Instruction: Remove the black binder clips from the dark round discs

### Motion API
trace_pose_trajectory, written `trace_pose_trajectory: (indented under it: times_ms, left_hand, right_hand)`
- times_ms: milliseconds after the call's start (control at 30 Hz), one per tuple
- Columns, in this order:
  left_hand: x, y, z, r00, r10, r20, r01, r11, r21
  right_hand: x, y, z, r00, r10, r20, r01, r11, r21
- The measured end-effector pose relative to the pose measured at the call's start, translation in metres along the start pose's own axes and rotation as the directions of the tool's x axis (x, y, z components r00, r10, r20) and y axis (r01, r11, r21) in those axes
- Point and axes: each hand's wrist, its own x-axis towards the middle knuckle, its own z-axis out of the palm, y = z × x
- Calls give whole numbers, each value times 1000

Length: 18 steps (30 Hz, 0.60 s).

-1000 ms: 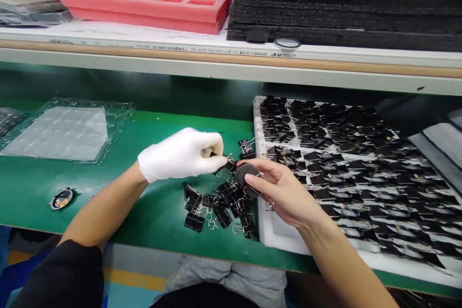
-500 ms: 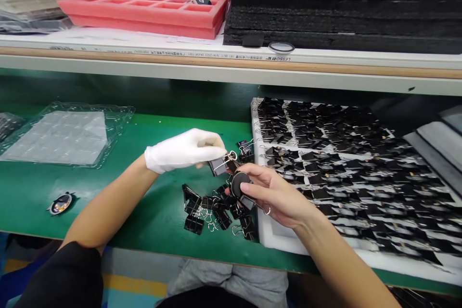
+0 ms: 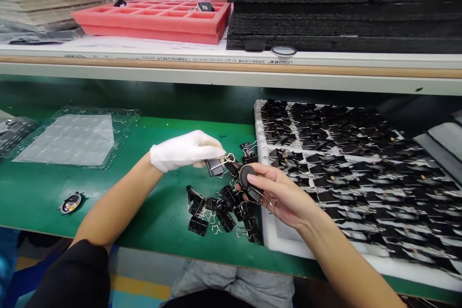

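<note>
My left hand [image 3: 187, 150], in a white glove, has its fingers closed on a black binder clip [image 3: 215, 167] with wire handles. Bare, my right hand [image 3: 276, 192] pinches a round dark disc-shaped part [image 3: 247, 176], thumb on its flat face. Another binder clip [image 3: 254, 194] sits at the lower edge of that part, its wire handle sticking out to the right. The left hand's clip is close to the part's left side; whether they touch I cannot tell. Below both hands several loose binder clips [image 3: 198, 225] lie in a heap on the green table [image 3: 159, 211].
On the right a white foam tray [image 3: 269, 238] holds rows of clipped parts. A round part [image 3: 71, 203] lies at the left near a clear plastic tray [image 3: 121, 125]. Overhead, a shelf [image 3: 162, 74] carries a pink foam tray [image 3: 151, 29] and black foam sheets [image 3: 325, 14]. A person is behind it.
The view has shifted slightly, moving the scene rightward. The round part in my right hand has risen a little and sits slightly farther from the left hand's clip. Both grips are unchanged.
</note>
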Motion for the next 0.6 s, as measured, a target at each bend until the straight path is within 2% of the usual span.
trace_pose_trajectory:
  times_ms: [133,267,400,533,600]
  left_hand:
    - [3,-9,-3,994,94,59,-91,994,-54]
    - [6,-11,-1,991,136,-20,-136,990,-28]
    - [6,-7,3,982,156,-110,-156,988,9]
    - [2,1,8,980,170,-107,-156,979,130]
    - [0,5,10,983,137,-118,-113,975,193]
  right_hand:
    - [0,-3,-2,1000,3,15,-4,997,74]
    - [0,-4,-3,998,-43,39,37,991,129]
    - [-2,-3,-1,988,-156,20,153,982,112]
    - [-4,-3,2,976,-212,54,205,973,108]
    - [-4,-4,3,974,-224,25,220,970,100]
